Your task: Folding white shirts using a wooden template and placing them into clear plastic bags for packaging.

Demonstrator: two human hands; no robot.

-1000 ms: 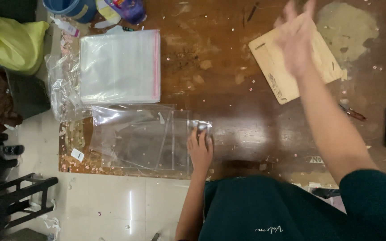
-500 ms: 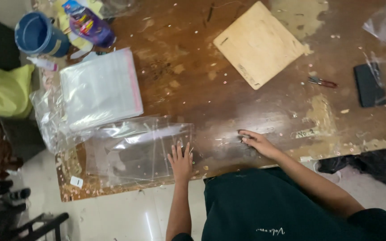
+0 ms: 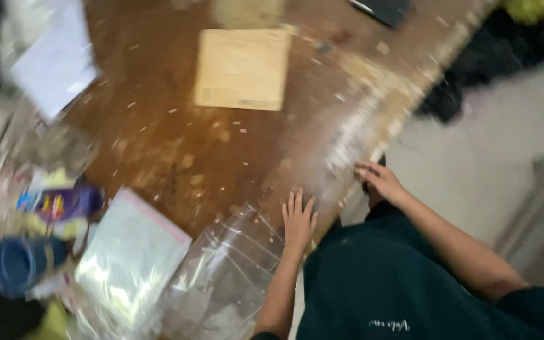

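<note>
My left hand (image 3: 298,218) lies flat, fingers spread, on the edge of a stack of clear plastic bags (image 3: 221,277) at the near side of the worn brown table (image 3: 177,145). My right hand (image 3: 380,180) rests open on the table's near edge, holding nothing. A pale wooden board (image 3: 242,69) lies further out on the table, beyond both hands. The view is blurred and tilted.
A pile of clear bags with a pink strip (image 3: 130,255) lies left of the stack. A blue cup (image 3: 23,264), a purple packet (image 3: 64,204) and white sheets (image 3: 55,60) sit at the left. A dark flat object (image 3: 382,9) lies at the far edge.
My right hand came back from the wooden board to the table's near edge. The view has swung and rotated sharply, turning blurry. My left hand stays on the clear bags.
</note>
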